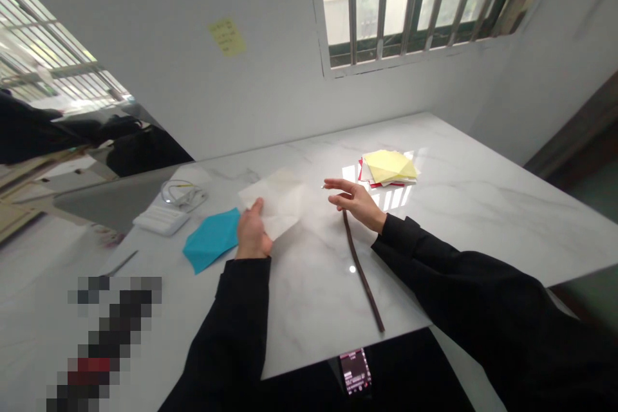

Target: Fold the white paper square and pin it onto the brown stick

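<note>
My left hand (252,232) grips a thin, pale sheet of paper (284,201) by its lower left edge, thumb on top. Creases run across the sheet, which looks partly see-through. To its right, my right hand (355,201) hovers with fingers stretched toward the sheet, apart from it. A tiny white spot shows at its fingertips; I cannot make out what it is. Below that hand lies a long, thin, dark brown stick (362,273), slightly curved, its far end hidden by the hand. A blue sheet of paper (210,241) rests left of my left hand.
Yellow, white and red papers (390,167) form a pile at the back right. On the left are a white box-like object (161,220), a coiled cable (181,194) and a thin dark tool (123,262). A lit phone (356,372) sits below the table's front edge.
</note>
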A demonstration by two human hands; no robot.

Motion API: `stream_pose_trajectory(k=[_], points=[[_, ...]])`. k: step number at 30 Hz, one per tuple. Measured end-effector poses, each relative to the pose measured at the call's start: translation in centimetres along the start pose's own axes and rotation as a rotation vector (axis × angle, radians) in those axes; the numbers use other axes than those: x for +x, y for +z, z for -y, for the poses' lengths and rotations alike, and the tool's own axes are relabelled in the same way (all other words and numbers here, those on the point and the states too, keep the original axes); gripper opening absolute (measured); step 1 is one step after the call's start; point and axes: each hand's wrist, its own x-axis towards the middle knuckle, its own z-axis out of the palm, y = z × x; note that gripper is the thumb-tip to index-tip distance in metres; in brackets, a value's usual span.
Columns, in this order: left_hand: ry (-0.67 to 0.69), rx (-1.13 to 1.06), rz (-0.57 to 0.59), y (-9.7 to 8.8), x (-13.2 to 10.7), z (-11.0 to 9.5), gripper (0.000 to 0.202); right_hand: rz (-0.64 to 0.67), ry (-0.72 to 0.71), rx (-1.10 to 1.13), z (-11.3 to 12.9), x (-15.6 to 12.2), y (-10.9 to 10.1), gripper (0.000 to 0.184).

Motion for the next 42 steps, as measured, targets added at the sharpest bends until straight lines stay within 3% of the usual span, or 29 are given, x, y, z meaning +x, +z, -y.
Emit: stream_pose_trajectory(k=[2,3,5,6,7,9,10,13,15,18,22,27,29,33,36,38,42], points=[[0.373,0.123,-0.334,-2.3,0.5,-2.7,0.026,-0.021,-0.005,-0.007,0.1,0.2,-0.2,0.051],[0.625,0.231,-0.421,-3.6,0.7,-4.3,0.032,-0.033,-0.007,-0.012,0.2,0.3,-0.3,0.05],[1.105,0.496,-0.479,-6.6,0.8,-7.2,0.044,-0.05,-0.013,-0.024,0.2,0.4,-0.4,0.047],[1.278,0.652,-0.466,-8.0,0.8,-8.1,0.049,-0.055,-0.018,-0.031,0.2,0.5,-0.4,0.046],[1.355,0.813,-0.398,-9.3,0.9,-8.6,0.052,-0.057,-0.021,-0.039,0.2,0.5,-0.4,0.045],[1.285,1.08,-0.201,-11.3,1.2,-8.0,0.057,-0.054,-0.026,-0.055,0.2,0.4,-0.3,0.044],[1.161,1.204,-0.112,-12.1,1.5,-7.0,0.056,-0.051,-0.028,-0.064,0.1,0.4,-0.3,0.044],[0.61,1.569,0.16,-13.7,2.4,-3.0,0.055,-0.043,-0.046,-0.098,-0.1,0.5,-0.3,0.044],[0.412,1.72,0.33,-14.2,2.8,-1.0,0.06,-0.049,-0.072,-0.141,-0.2,0.6,-0.6,0.043],[0.387,1.825,0.359,-14.5,3.0,-0.1,0.067,-0.076,-0.126,-0.267,-0.5,0.7,-1.1,0.04],[0.434,1.833,0.308,-14.3,2.6,-0.5,0.065,-0.134,-0.26,-0.468,-1.0,0.9,-1.6,0.033],[0.675,1.69,0.145,-12.0,0.9,-1.2,0.074,-0.17,-0.3,-0.564,-1.4,1.1,-1.9,0.032],[0.806,1.54,0.119,-10.0,0.0,-1.5,0.069,-0.17,-0.294,-0.573,-1.4,1.1,-1.9,0.033],[0.954,1.264,0.204,-4.1,-1.3,-2.0,0.048,-0.167,-0.304,-0.588,-1.2,1.1,-1.8,0.032],[0.953,1.145,0.17,0.8,-2.1,-1.7,0.035,-0.171,-0.311,-0.594,-1.0,1.0,-1.8,0.029],[0.873,1.092,0.165,3.6,-2.7,-0.9,0.027,-0.174,-0.316,-0.6,-1.0,0.9,-1.8,0.027],[0.733,1.044,0.149,6.8,-3.9,1.6,0.029,-0.166,-0.327,-0.595,-1.0,0.9,-1.7,0.023]])
